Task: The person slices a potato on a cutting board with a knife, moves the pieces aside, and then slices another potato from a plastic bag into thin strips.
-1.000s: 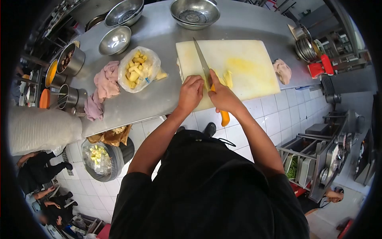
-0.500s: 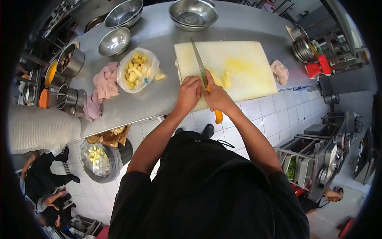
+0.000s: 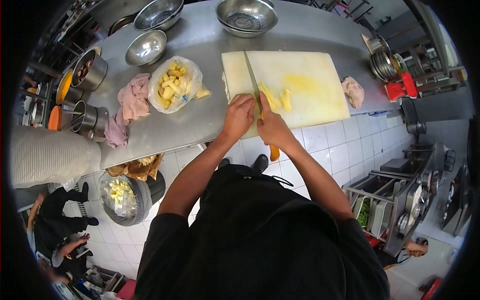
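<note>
My right hand (image 3: 273, 129) is closed round the orange handle of a long kitchen knife (image 3: 252, 75), index finger laid along the blade. The blade points away from me over the left part of a white cutting board (image 3: 317, 70). Just left of the blade, my left hand (image 3: 239, 116) rests on the board's near edge with its fingers curled. What lies under those fingers is hidden. Thin yellow slices (image 3: 272, 97) lie right of the knife. A clear plastic bag (image 3: 195, 75) left of the board holds several peeled yellow pieces (image 3: 171, 91) that look like ginger.
Metal bowls (image 3: 145, 48) stand at the back of the steel table (image 3: 200, 127). Pink cloths (image 3: 134, 97) and pots (image 3: 90, 70) are at the left, another cloth (image 3: 353, 92) at the right. Below left is a lined bin (image 3: 142, 200). Other people (image 3: 57, 215) are at lower left.
My right hand has drawn the knife slightly back toward me. My left hand stays at nearly the same spot on the board, and the whole view has shifted a little.
</note>
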### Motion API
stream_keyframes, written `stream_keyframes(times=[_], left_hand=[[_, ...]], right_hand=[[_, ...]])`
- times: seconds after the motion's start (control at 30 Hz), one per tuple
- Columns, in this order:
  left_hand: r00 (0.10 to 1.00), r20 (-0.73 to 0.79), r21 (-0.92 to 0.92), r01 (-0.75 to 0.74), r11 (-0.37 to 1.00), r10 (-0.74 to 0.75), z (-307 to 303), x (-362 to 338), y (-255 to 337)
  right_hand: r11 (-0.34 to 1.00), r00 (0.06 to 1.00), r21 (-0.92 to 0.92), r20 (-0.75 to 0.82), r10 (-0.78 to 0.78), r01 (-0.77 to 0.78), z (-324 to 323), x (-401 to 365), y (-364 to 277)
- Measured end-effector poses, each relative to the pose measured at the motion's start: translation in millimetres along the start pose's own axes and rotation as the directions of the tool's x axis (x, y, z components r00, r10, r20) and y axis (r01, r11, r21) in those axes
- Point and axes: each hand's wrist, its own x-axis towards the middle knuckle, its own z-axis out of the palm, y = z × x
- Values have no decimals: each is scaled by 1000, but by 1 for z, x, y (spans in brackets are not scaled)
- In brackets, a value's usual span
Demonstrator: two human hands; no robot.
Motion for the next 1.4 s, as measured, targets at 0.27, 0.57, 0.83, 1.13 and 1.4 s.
stream_keyframes(times=[0.27,0.57,0.83,1.13,1.4], left_hand=[[1000,6,4,-15,1000,15,-4,2,3],[1000,-14,8,-23,1000,23,-4,2,3],[999,23,-8,-22,1000,22,-4,2,-1],[1000,27,-5,-8,1000,8,-4,2,1],[1000,18,-4,-16,1000,16,-3,3,-1]], right_hand=[[975,970,116,177,166,-188,-42,-9,-34],[982,975,58,148,168,-178,-22,-16,-28],[982,991,162,110,78,-96,-29,12,-16],[978,971,96,168,170,-188,-26,-20,-31],[990,994,104,69,83,-90,-13,4,-16]])
